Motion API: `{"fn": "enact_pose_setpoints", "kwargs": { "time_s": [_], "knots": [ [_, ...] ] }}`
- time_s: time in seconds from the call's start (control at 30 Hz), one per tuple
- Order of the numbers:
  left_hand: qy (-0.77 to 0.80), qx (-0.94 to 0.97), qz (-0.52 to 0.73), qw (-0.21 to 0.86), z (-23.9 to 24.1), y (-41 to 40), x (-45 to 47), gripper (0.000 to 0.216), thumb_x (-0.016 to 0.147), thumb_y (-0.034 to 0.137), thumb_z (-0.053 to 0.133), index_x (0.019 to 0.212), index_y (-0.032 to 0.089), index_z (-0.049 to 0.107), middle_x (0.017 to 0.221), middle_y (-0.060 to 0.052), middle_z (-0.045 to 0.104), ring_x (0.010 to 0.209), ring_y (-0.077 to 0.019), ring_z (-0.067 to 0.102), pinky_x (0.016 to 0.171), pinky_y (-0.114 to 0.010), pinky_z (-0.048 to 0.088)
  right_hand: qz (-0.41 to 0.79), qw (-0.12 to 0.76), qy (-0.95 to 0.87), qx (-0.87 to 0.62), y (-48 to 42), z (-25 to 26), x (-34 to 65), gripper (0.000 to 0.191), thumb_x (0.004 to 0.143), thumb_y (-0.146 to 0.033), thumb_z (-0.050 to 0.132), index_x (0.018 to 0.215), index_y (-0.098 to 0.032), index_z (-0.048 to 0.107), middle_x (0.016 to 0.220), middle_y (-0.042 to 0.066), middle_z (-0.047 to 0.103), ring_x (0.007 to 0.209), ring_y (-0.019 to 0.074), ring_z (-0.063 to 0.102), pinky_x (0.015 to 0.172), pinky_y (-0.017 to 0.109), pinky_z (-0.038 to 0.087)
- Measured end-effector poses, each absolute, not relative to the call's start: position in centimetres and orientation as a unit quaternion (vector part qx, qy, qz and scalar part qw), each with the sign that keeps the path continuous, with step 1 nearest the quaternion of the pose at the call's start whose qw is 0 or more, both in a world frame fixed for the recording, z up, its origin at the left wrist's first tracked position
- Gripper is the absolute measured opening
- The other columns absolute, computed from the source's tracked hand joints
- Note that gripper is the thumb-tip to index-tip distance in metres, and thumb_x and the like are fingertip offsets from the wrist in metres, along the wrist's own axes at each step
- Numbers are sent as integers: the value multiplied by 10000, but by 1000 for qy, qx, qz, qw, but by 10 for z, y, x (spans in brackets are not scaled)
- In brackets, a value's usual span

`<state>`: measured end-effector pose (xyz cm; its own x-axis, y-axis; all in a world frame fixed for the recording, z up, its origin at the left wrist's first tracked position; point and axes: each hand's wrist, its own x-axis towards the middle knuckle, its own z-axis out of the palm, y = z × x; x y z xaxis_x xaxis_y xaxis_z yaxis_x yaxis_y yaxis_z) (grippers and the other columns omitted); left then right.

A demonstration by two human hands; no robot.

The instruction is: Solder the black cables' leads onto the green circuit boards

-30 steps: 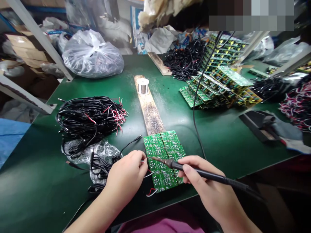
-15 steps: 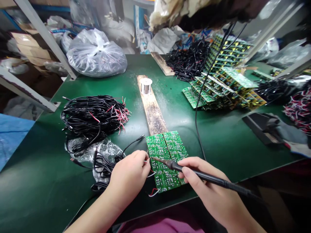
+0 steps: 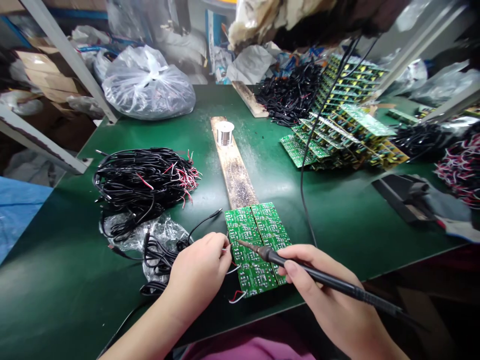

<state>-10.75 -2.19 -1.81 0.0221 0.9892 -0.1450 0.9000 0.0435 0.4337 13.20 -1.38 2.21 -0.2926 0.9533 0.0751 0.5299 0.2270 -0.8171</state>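
Note:
Green circuit boards [image 3: 258, 245] lie side by side in front of me, over the near end of a scorched wooden strip [image 3: 240, 175]. At their left edge my left hand [image 3: 204, 262] pinches the thin wire end of a black cable [image 3: 161, 255]. My right hand [image 3: 318, 280] holds a soldering iron [image 3: 300, 265] like a pen, its tip just over the left board, close to the pinched wire. Red and white wires [image 3: 237, 296] stick out from the board's lower left edge. The fingers partly hide the pinched wire.
A solder spool [image 3: 225, 134] stands on the strip. Bundled black cables [image 3: 142, 180] lie at left, behind a crumpled plastic bag. Stacked circuit boards [image 3: 337, 135] sit at back right. The iron's hanging cord [image 3: 303, 190] crosses the right side. A bulging plastic bag [image 3: 150, 85] rests at back left.
The soldering iron's tip has drawn slightly right and up, away from the wire at the board's left edge. My left hand has stayed nearly still.

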Motion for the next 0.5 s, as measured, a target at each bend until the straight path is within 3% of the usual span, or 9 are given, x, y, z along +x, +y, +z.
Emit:
{"fn": "enact_pose_setpoints", "kwargs": {
  "time_s": [0.33,0.5],
  "knots": [
    [692,681,104,218,-17,-21,-107,143,1008,276,492,915,256,599,901,30,675,827,-172,651,678,-301,370,330,325,-717,-520,8,30,137,114,990,-318,610,1082,-304,677,871,-38,732,756,115,718,674,202,578],
    [693,678,102,222,-16,-20,-107,159,1012,286,483,907,256,600,901,27,674,839,-176,654,688,-304,383,310,331,-721,-524,39,39,131,160,983,-347,617,1107,-278,690,926,-9,742,811,147,712,709,248,578]
  ]
}}
